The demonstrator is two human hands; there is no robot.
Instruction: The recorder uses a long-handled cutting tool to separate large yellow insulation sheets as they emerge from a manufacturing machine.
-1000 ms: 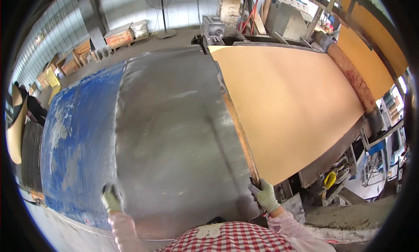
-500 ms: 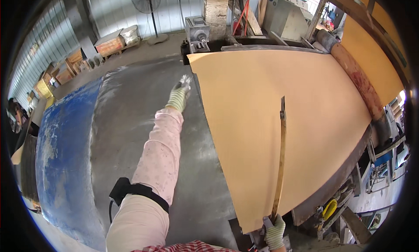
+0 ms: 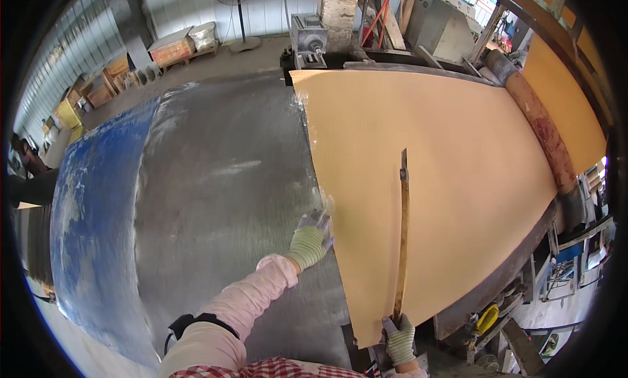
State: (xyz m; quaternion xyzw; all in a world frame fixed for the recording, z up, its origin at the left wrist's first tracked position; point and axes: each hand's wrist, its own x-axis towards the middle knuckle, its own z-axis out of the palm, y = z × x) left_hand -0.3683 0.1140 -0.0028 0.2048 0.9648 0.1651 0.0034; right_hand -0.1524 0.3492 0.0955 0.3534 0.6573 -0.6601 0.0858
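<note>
A large tan sheet (image 3: 458, 149) lies beside a dark grey sheet-like surface (image 3: 216, 182), with a straight seam between them. My left hand (image 3: 312, 237), in a striped, knitted glove with grey fingers, rests on the grey side at this seam. Its fingers lie flat against the tan sheet's edge, and no held thing shows. White powdery smears mark the seam just beyond the fingertips. My right hand (image 3: 400, 341), gloved alike, is closed round the near end of a long thin wooden stick (image 3: 403, 247). The stick points away over the tan sheet and carries a narrow dark metal blade at its far end.
A worn blue band (image 3: 98, 227) borders the grey surface at left. Past the tan sheet, a stained roller (image 3: 536, 120) runs along the right. A motor-like grey unit (image 3: 309, 41) stands at the far edge; boxes (image 3: 171, 50) sit by the wall.
My left hand has come back toward me and to the right along the seam, leaving white smears on the sheet's edge. My right hand keeps its hold on the stick, shifted slightly left.
</note>
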